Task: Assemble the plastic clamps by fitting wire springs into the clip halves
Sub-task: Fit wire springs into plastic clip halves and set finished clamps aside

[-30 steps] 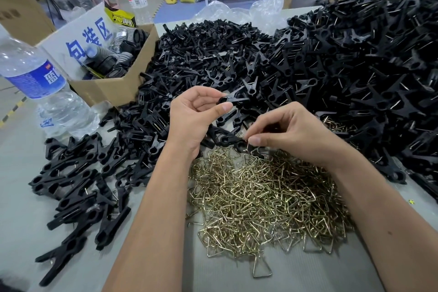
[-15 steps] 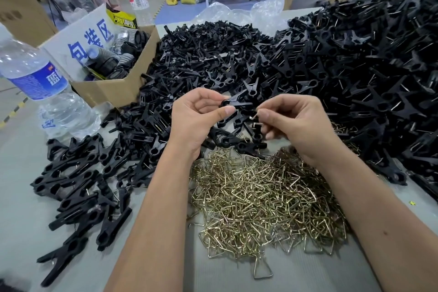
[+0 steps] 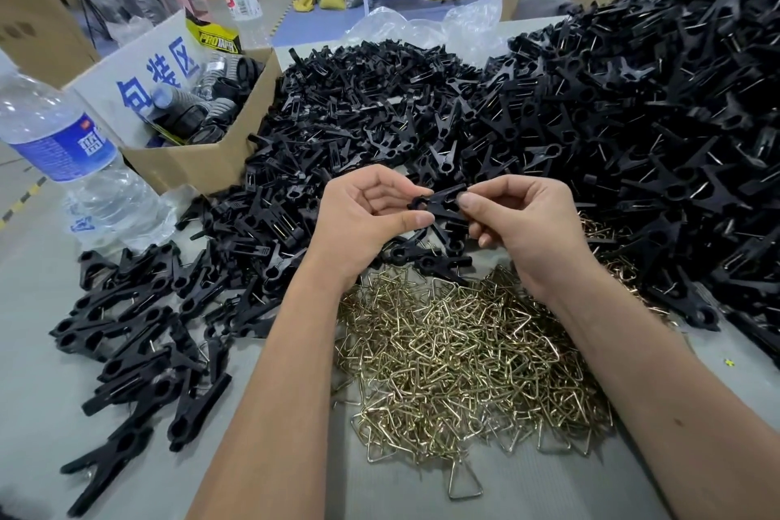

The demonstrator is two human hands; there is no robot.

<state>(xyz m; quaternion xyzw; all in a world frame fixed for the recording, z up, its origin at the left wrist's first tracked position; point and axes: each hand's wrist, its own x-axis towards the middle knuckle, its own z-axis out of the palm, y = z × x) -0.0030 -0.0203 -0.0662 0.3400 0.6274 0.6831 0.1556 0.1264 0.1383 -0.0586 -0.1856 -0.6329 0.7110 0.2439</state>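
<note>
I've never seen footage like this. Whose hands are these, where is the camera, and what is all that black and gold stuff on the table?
There is no machine here: a person works with two bare hands, and the single camera sits on their head, looking forward and down, so you see their own forearms reaching in.

The left hand and the right hand together pinch black clip pieces between them, raised above the table. Whether a spring is already fitted I cannot tell.

Below the hands lies a heap of brassy wire springs, bent into triangles. Behind and to the right is a large pile of black plastic clamp parts; more black clamps lie at the left.

Also at the left stand a water bottle and an open cardboard box with dark items inside.
</note>
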